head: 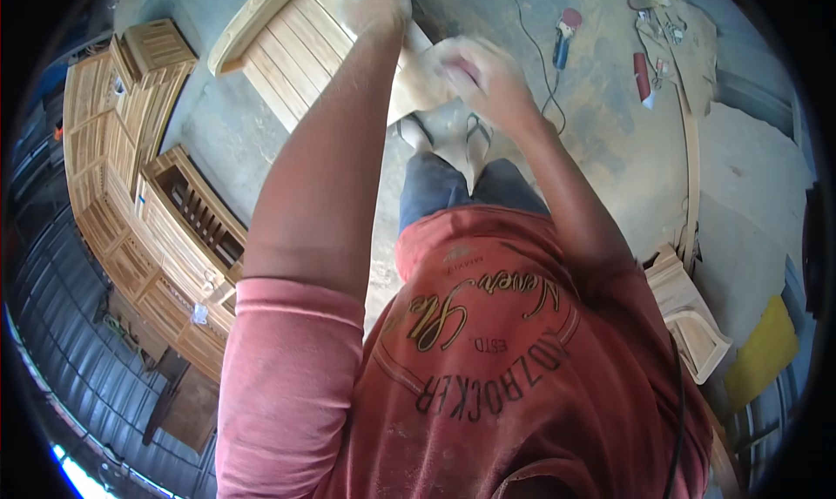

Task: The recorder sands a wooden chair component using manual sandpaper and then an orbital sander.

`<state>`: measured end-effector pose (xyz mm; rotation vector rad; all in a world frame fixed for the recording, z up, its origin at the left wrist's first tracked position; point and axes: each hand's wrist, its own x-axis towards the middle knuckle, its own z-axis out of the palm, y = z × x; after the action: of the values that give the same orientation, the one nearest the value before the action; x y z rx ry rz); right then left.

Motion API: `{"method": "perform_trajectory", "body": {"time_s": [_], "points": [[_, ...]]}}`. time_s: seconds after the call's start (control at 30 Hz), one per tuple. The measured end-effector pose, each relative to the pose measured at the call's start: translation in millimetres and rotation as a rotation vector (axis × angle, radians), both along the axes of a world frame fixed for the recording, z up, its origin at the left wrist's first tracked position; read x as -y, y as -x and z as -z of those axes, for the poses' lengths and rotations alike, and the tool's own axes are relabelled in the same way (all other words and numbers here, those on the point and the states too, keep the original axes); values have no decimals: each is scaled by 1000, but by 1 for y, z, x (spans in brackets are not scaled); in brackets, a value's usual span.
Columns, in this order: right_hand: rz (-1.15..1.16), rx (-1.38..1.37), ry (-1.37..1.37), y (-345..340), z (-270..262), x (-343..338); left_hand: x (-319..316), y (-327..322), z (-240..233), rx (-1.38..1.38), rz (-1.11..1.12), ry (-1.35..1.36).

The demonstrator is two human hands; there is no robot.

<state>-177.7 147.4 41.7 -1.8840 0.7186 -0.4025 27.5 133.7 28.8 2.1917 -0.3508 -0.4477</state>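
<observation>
A slatted pale wood furniture panel [287, 48] with a thick curved rail [251, 25] along its far left side lies before me. My left hand [375, 6] is over its upper part, dusty and blurred, with fingers bunched; whether it grips anything is unclear. Between my hands is a tan sheet [424, 84], possibly sandpaper, over the panel's right corner. My right hand [486, 74] has its fingers curled at the sheet's right edge and seems to hold it, though motion blurs them. Both hands look coated with pale dust.
An angle grinder-like power tool [563, 38] with a reddish disc lies on the concrete floor, its cord [532, 35] trailing toward my feet. Cardboard [695, 48] with small tools lies at right. Wooden furniture [124, 153] lines the left; a carved wooden piece [692, 322] stands at right.
</observation>
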Motion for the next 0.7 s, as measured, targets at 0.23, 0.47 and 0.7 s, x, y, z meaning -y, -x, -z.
{"method": "perform_trajectory", "body": {"time_s": [0.23, 0.47, 0.7], "points": [[17, 45, 207, -31, -2, 20, 21, 7, -39, 55, -46, -174], [-92, -50, 310, 24, -1, -3, 6, -14, -6, -76, -57, -175], [163, 69, 195, 10, -14, -4, 10, -15, 7, -71, -26, -135]]}}
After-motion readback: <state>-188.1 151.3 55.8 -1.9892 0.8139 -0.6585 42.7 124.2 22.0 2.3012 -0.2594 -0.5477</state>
